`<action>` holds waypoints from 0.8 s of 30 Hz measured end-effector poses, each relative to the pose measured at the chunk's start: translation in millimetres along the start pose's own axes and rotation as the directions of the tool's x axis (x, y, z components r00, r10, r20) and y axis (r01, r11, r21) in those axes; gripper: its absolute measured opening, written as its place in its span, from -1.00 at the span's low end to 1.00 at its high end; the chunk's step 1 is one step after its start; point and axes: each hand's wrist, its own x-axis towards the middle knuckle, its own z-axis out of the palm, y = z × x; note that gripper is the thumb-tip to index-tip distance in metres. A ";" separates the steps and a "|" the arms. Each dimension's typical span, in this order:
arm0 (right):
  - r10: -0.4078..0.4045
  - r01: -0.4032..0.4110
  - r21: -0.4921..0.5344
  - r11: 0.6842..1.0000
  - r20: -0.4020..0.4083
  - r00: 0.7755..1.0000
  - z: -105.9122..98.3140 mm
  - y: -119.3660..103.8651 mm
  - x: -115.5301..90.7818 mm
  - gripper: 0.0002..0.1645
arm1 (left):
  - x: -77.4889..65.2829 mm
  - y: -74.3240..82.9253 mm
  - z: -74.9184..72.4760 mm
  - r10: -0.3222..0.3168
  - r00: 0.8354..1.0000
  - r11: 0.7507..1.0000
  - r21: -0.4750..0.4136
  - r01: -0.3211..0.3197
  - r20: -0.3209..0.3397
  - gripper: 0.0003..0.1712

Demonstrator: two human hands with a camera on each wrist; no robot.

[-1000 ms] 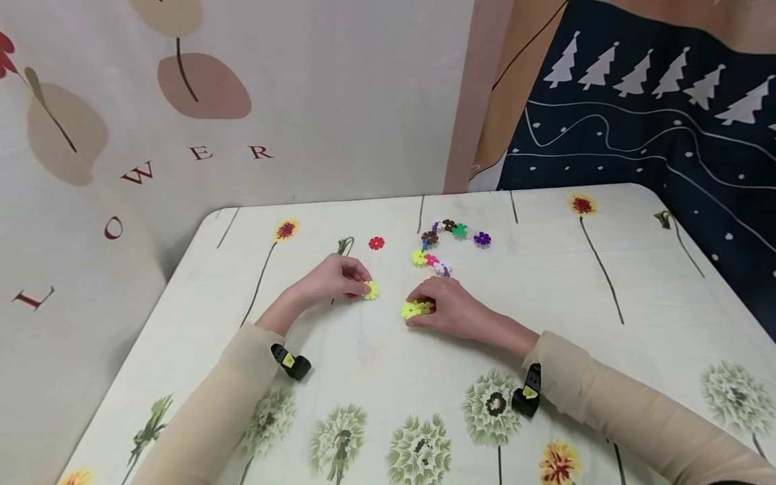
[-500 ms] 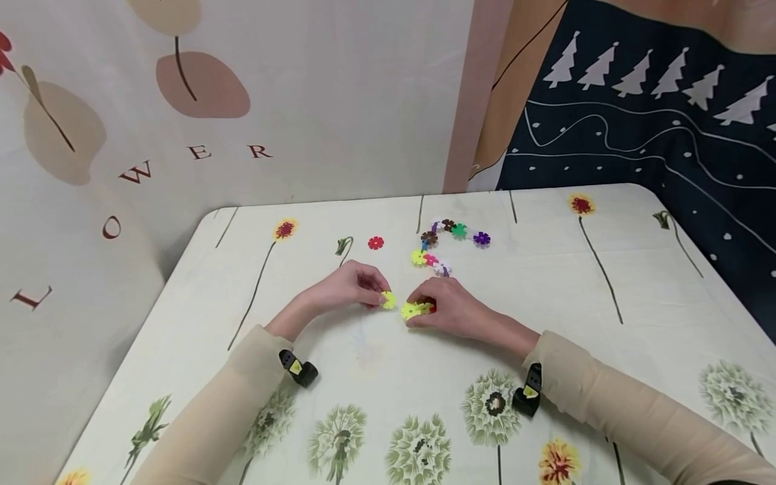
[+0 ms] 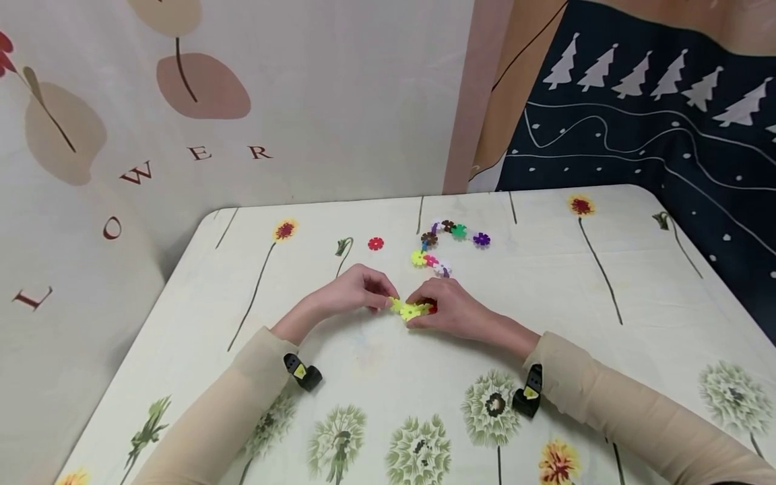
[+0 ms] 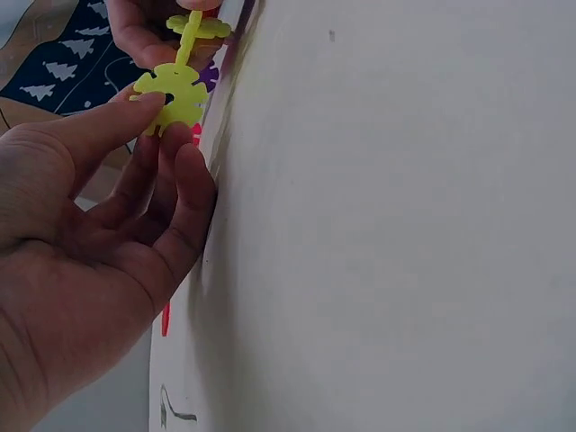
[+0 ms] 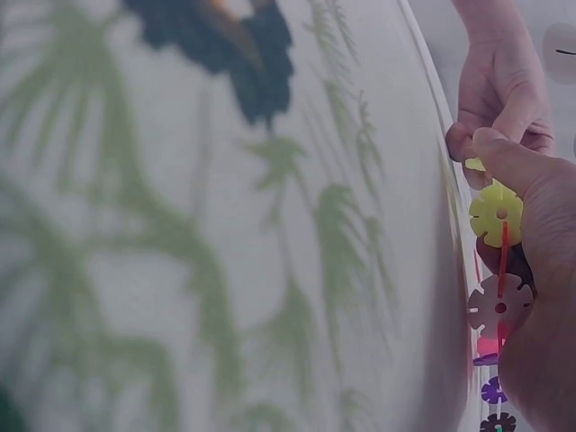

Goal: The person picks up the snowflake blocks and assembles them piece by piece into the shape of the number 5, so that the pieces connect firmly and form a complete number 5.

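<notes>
My left hand [image 3: 358,289] pinches a yellow snowflake disc [image 4: 184,94] between thumb and fingers, over the middle of the table. Facing it, my right hand [image 3: 450,308] grips the yellow end discs [image 3: 411,312] of a chain of slotted snowflake discs. In the left wrist view the single disc meets an upright yellow disc [image 4: 188,40] at its edge; how deep the slots sit cannot be told. Beyond the right hand, the chain [image 3: 459,232] curves away in pink, white, yellow, brown, green and purple. Part of it is hidden by that hand, where the right wrist view shows a pale disc [image 5: 500,308].
A loose red snowflake disc [image 3: 376,243] lies on the far side of the table, left of the chain. The table [image 3: 364,377] has a flower-print cloth. Behind it hang a pale printed curtain [image 3: 364,101] and a dark one with white trees [image 3: 636,135].
My left hand has moved right and slightly nearer me, bringing its yellow disc from apart to touching the chain's yellow end. The right hand has stayed almost still.
</notes>
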 end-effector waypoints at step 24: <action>-0.012 0.012 0.008 1.000 0.002 1.000 1.3 -0.1 -1.2 -0.64 | -5.2 1.1 7.4 0.027 0.998 0.999 0.036 -0.025 -0.065 -0.93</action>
